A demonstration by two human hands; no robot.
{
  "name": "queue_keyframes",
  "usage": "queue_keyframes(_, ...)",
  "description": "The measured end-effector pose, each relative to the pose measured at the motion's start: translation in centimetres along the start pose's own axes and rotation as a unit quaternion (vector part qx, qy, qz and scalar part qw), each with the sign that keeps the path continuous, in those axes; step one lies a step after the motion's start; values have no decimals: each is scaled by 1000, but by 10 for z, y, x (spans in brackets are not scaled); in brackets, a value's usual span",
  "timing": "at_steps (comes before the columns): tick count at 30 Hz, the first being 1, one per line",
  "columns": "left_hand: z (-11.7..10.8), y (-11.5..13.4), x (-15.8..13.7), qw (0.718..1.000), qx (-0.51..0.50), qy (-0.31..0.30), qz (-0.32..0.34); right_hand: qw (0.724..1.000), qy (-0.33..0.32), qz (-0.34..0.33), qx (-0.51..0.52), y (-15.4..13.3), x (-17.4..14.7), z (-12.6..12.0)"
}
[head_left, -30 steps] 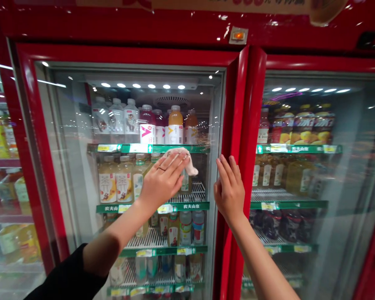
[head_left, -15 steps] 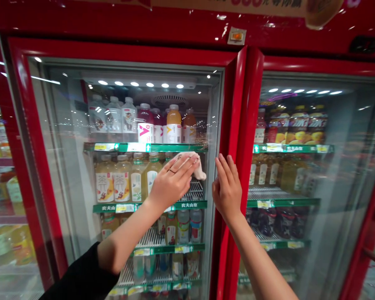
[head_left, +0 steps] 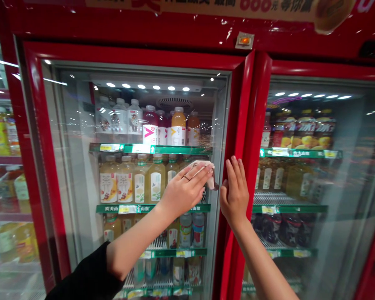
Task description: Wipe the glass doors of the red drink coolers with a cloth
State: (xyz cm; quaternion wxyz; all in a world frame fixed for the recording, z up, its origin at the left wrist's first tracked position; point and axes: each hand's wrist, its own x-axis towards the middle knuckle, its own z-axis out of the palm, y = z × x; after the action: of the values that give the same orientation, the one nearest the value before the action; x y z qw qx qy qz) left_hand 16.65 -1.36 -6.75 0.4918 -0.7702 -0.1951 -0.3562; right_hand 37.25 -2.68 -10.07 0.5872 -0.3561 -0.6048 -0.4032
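Observation:
My left hand [head_left: 187, 185], with a thin ring on one finger, presses a crumpled pale cloth [head_left: 210, 182] against the glass door [head_left: 78, 166] of a red drinks fridge. The cloth shows beyond my fingertips, close to the right side of the pane; the rest is under my hand. Flat against the door's red frame [head_left: 237, 125] rests my right hand [head_left: 236, 193], fingers stretched upward and holding nothing. Behind the glass, bottles of tea [head_left: 124, 183] stand on a shelf level with my hands.
A second glass door [head_left: 346, 179] adjoins on the right, with bottles on its shelves. Above the doors sits a lit orange switch [head_left: 244, 41]. Another cabinet with packaged drinks [head_left: 1, 129] is at the far left.
The whole view has shifted, so the fridge appears farther right. My left hand and the cloth have slid slightly down the glass. My right hand stays on the frame.

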Motion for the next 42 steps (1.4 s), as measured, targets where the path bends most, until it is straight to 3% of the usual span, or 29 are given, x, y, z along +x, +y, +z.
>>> queue_keyframes(3,1,-6,5,999,10,15,-42,1000,5,1,6,0,0,0)
queue_keyframes(7,12,7,22,995,2,15,-96,1000,21,21,-5,0,-1,0)
queue_keyframes(11,14,18,15,999,-6,-8,-33,998,31,48,-21,1,-3,1)
queue_keyframes(14,8,10,6,1000,-11,-3,9,998,26,47,-28,1,-4,2)
queue_keyframes(19,7,-1,30,994,-50,33,-91,998,16,54,-18,0,-4,1)
queue_keyframes(23,17,18,50,995,-64,24,-72,999,31,42,-12,3,-5,1)
queue_keyframes(28,16,18,28,999,-40,-5,-8,999,31,41,-16,3,-5,1)
queue_keyframes(32,11,4,25,998,-37,20,-44,998,30,49,-6,0,-3,0)
queue_keyframes(36,14,14,34,997,-46,6,-69,998,36,44,0,1,-2,0)
queue_keyframes(39,14,24,21,999,-37,-15,-22,998,39,43,8,3,-2,1)
queue_keyframes(42,8,18,-2,1000,-24,-10,17,998,38,46,9,3,-4,1)
